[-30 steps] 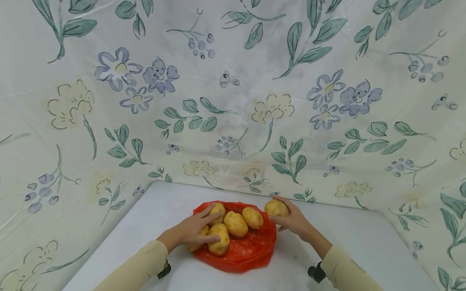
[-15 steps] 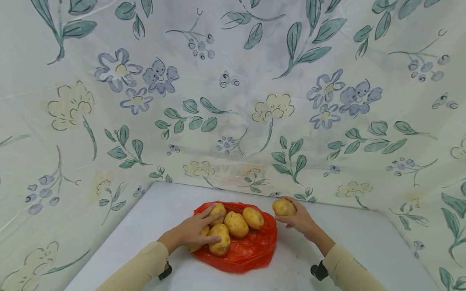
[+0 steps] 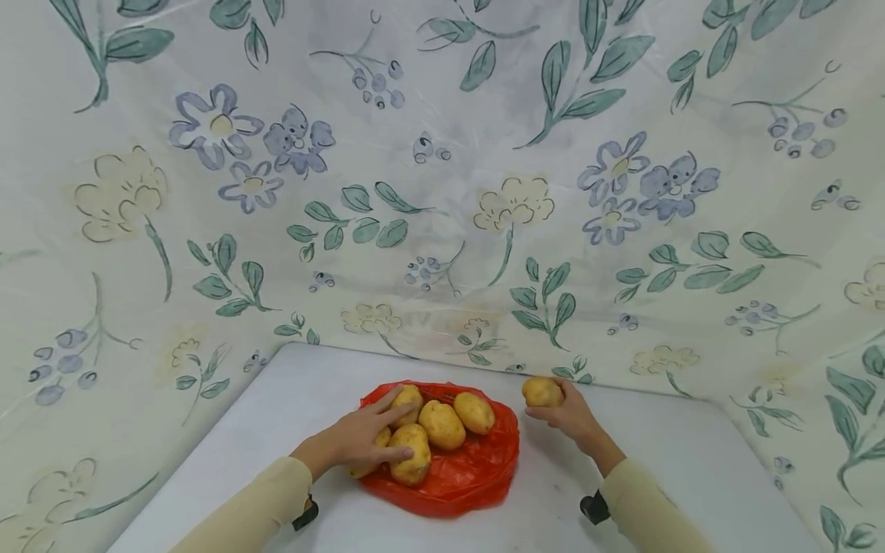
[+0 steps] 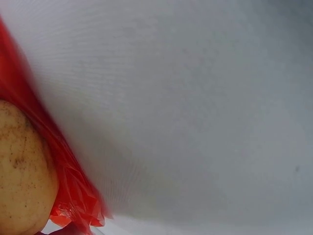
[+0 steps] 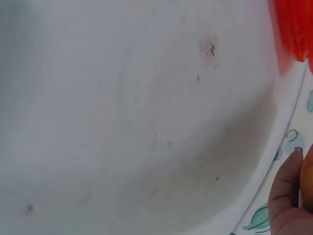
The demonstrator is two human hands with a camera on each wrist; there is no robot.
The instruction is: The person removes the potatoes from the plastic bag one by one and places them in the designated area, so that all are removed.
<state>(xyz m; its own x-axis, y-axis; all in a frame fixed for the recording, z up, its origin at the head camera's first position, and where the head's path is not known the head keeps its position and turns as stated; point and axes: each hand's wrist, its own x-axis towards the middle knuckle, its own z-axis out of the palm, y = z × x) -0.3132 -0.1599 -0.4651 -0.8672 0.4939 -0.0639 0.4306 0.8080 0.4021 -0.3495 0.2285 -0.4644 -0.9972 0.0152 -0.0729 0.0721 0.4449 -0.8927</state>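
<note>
In the head view, my right hand holds a yellow potato between thumb and fingers, just off the right side of a red plastic bag. The right wrist view catches only part of that hand and a sliver of the potato. Several potatoes lie on the spread bag, among them a middle one and a back right one. My left hand rests with fingers spread over the potatoes on the left, touching the front one. The left wrist view shows a potato against red plastic.
A white table lies under the bag. Floral cloth hangs behind it and at both sides. Small dark specks mark the tabletop. A black wrist device sits below the right sleeve.
My right hand has moved to the right with its potato, away from the bag's edge. The left hand stays over the left potatoes. The head view has shifted slightly.
</note>
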